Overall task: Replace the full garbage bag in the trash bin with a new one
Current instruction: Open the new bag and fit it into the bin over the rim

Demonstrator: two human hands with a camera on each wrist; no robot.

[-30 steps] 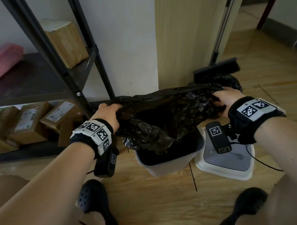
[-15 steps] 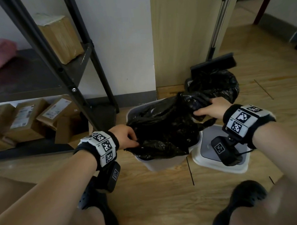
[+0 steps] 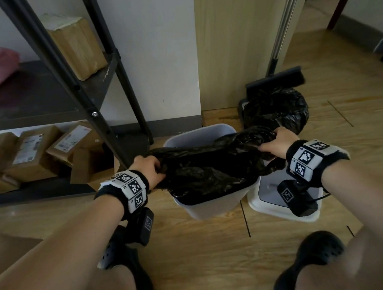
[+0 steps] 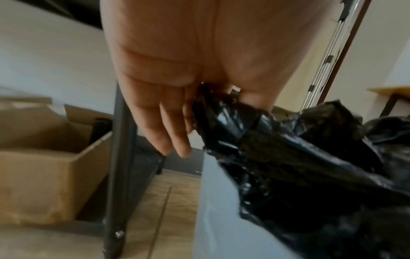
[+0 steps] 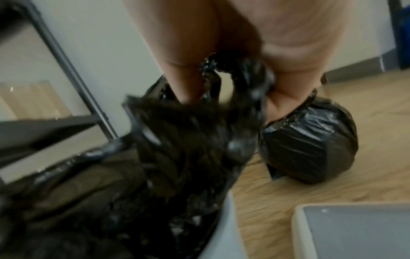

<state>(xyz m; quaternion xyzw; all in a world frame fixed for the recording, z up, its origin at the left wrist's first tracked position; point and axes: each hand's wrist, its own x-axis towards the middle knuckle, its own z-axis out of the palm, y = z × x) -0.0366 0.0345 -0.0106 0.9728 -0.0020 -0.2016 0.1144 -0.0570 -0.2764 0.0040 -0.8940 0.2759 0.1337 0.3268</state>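
Note:
A white trash bin (image 3: 210,206) stands on the wooden floor. A new black garbage bag (image 3: 211,168) is stretched across its mouth and hangs partly inside. My left hand (image 3: 151,169) pinches the bag's left edge (image 4: 213,112) over the bin's left rim (image 4: 213,210), with the other fingers (image 4: 175,140) straight. My right hand (image 3: 276,142) grips the bag's right edge (image 5: 244,84) above the bin's far right corner. The full, tied black bag (image 3: 277,110) lies on the floor behind the bin, also in the right wrist view (image 5: 310,145).
The bin's white lid (image 3: 274,198) lies on the floor right of the bin. A black metal shelf (image 3: 78,84) with cardboard boxes (image 3: 35,151) stands at the left. A broom (image 3: 275,75) leans by the wooden panel behind. My two black shoes (image 3: 318,253) are near the bottom.
Both hands have drawn apart again and stretched the new bag across the bin's mouth. The left hand rose to the left rim; the right hand stayed at the far right corner.

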